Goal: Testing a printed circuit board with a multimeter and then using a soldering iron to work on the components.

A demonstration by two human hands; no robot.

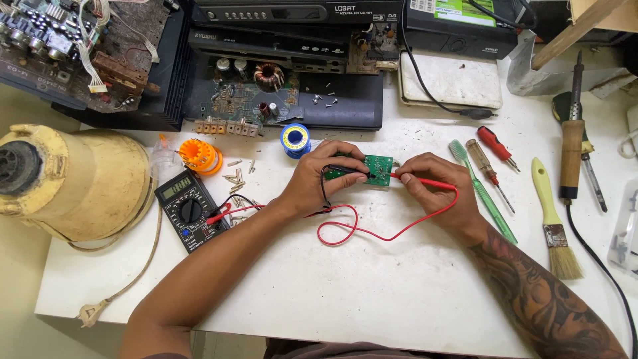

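A small green circuit board (376, 167) lies on the white table (372, 292). My left hand (319, 181) holds a black test probe (352, 170) with its tip on the board. My right hand (435, 187) pinches a red test probe (415, 179) whose tip touches the board's right side. Red (372, 229) and black leads run left to a black multimeter (191, 211) with a lit display.
A yellowed appliance housing (73, 183) stands at left. Orange (199, 156) and blue solder spools (295, 139), loose screws, and opened electronics (252, 93) sit behind. To the right lie a green toothbrush (485, 196), screwdrivers (495, 147), a paintbrush (551, 219) and a soldering iron (571, 153).
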